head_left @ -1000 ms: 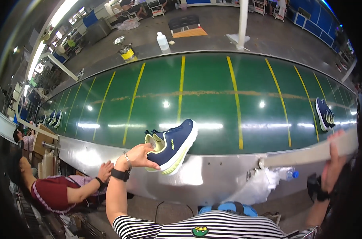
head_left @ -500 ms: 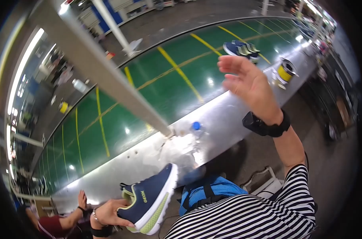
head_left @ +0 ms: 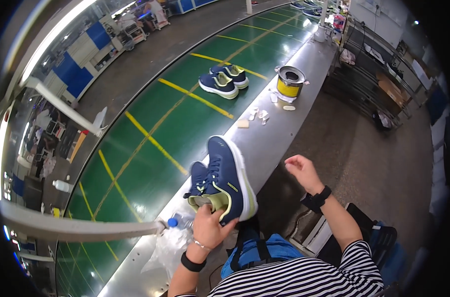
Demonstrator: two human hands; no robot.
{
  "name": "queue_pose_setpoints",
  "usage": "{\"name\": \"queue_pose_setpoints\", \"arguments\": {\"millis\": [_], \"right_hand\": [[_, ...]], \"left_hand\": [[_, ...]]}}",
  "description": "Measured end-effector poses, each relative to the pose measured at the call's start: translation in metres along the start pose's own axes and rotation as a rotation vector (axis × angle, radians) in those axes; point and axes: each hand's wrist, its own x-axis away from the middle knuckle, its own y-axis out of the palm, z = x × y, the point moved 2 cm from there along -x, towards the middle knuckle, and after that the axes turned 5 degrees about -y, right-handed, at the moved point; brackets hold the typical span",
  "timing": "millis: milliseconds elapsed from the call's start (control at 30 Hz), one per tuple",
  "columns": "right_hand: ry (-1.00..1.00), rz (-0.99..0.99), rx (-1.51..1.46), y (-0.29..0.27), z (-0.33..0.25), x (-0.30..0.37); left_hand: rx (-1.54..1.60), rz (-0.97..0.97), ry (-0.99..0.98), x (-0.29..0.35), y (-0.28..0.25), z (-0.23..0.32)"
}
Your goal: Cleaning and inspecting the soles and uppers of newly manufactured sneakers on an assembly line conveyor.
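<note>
In the head view, the left hand (head_left: 208,228) at lower centre is closing around the heel openings of two navy lace-up shoes (head_left: 224,171) with white soles and lime linings, which are hanging over the brushed metal ledge (head_left: 279,129). The right hand (head_left: 304,173), right of centre, is curling loosely with nothing visible in it; its finger gap cannot be told. A round metal can with a yellow band (head_left: 288,90) is standing upper right, its contents too dark to tell. A clear blue-capped bottle (head_left: 184,221) is lying near the left hand.
</note>
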Motion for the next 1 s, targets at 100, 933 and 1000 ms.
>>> {"name": "queue_pose_setpoints", "arguments": {"millis": [100,933,1000], "right_hand": [[0.007,-0.009,0.143,-0.008,0.031,-0.045],[-0.315,-0.222,0.966,-0.038,0.147,-0.368],[-0.304,-0.242,0.953,-0.034,0.151,-0.366]], "left_hand": [[-0.166,0.067,-0.111,-0.041,0.049,-0.024],[-0.127,-0.034,-0.745,-0.169,0.106,0.013],[-0.122,0.163,-0.78,-0.182,0.11,0.003]]}}
